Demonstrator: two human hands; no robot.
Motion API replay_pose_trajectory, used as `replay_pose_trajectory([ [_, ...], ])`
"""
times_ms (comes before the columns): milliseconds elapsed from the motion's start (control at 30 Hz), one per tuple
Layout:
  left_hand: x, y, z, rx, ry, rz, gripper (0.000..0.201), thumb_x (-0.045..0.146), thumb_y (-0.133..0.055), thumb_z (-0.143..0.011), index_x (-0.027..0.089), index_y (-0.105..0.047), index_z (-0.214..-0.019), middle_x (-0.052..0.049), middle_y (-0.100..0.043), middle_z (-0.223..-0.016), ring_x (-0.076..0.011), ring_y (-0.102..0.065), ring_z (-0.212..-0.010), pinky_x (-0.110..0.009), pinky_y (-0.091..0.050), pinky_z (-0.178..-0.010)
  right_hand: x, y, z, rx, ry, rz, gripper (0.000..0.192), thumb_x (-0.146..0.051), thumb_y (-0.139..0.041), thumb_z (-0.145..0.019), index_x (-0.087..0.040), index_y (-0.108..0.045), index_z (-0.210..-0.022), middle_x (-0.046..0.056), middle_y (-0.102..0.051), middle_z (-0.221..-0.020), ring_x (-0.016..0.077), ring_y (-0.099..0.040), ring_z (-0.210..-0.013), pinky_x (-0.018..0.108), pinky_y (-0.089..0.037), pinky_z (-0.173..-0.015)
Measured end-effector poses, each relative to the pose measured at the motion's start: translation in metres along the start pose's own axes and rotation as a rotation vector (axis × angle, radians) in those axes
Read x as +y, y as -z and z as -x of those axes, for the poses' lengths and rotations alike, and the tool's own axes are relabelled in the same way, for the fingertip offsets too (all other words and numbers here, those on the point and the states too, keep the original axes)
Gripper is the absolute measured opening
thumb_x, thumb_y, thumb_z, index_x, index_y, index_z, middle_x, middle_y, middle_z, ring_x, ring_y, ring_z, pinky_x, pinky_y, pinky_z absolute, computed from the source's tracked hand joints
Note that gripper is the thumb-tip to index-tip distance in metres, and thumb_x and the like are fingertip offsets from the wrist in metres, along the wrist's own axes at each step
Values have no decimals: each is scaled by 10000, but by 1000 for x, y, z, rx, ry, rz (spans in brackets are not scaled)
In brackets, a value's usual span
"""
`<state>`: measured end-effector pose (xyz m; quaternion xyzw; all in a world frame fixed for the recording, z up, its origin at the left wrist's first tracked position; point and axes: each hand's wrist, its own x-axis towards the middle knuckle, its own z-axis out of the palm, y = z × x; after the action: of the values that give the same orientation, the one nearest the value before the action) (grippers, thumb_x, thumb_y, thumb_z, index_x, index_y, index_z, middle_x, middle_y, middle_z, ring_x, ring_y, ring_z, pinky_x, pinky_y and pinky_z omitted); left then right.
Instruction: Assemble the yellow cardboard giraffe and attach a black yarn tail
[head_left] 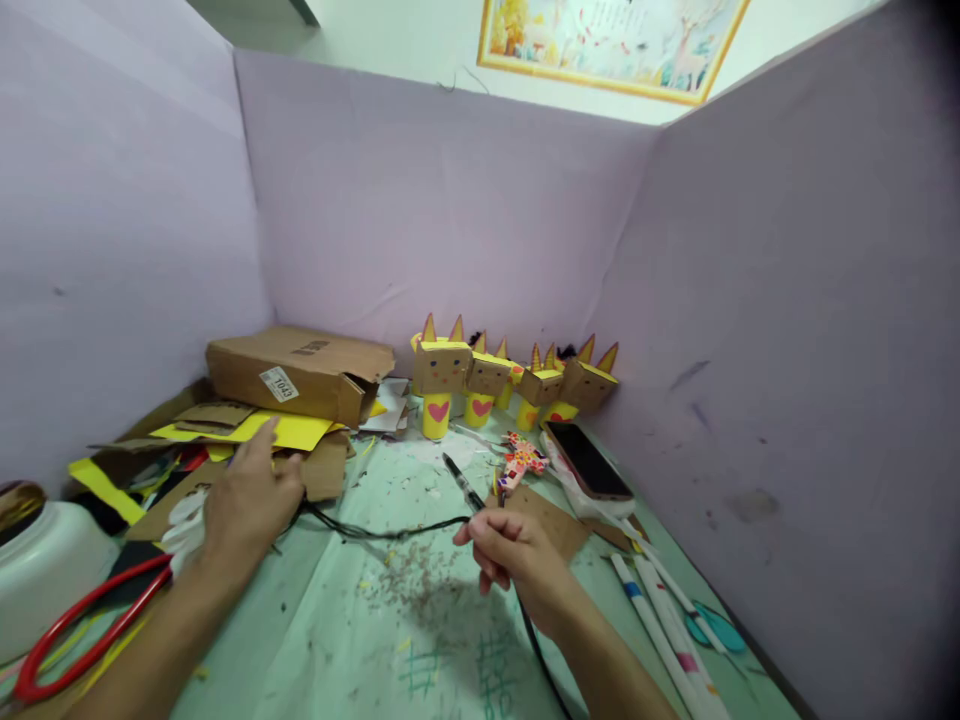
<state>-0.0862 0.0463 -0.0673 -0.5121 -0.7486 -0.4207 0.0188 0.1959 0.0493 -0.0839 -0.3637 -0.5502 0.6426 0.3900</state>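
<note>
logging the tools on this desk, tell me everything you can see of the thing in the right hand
The right hand pinches a slim black tool, pen-like or a small glue gun; which one cannot be told. Its tip points up and away toward the cardboard figures. A thin black cord runs leftward across the green table cover toward the left hand, and another stretch trails back along the right wrist.

Lilac partition walls [450,210] on three sides; pale green tabletop [352,640]; framed picture [611,40], perhaps a poster, above

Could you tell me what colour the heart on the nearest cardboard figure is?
Pink heart, head view.
</note>
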Motion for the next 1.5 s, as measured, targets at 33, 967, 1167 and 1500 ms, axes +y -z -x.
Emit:
replay_pose_trajectory([
  [33,8,-3,7,-12,-50,-4,492,280,-463,-754,109,-502,-1214,-168,-601,-1153,-330,-572,-987,-424,-419,-815,1,-1,0,-19,1,3,371,-495,-639,-692,-125,-649,-675,-77,-384,-414,36,-282,-364,178,-376,-397],
  [967,65,-34,76,-990,333,860,317,430,-660,-591,139,-541,-555,81,-308,-406,-39,-208,-376,-211,-115,-397,9,-9,2,327,393,448,166,-313,-584,-774,-179,-648,-700,45,-612,-743,146,-529,-631,255,-425,-543],
  [1167,68,-35,86,-1079,278,806,363,416,-647,-568,178,-406,-438,77,-281,-369,-42,-202,-367,-226,-105,-394,20,-31,4,183,247,377,148,-272,-638,-703,-165,-702,-782,60,-662,-799,134,-532,-603,244,-400,-530],
  [1500,72,-35,88,-964,329,810,279,392,-673,-570,153,-546,-641,46,-478,-359,-46,-269,-306,-187,-137,-340,22,-24,-1,173,10,123,197,-348,-641,-654,-162,-609,-596,-66,-428,-422,57,-327,-367,202,-242,-372],
])
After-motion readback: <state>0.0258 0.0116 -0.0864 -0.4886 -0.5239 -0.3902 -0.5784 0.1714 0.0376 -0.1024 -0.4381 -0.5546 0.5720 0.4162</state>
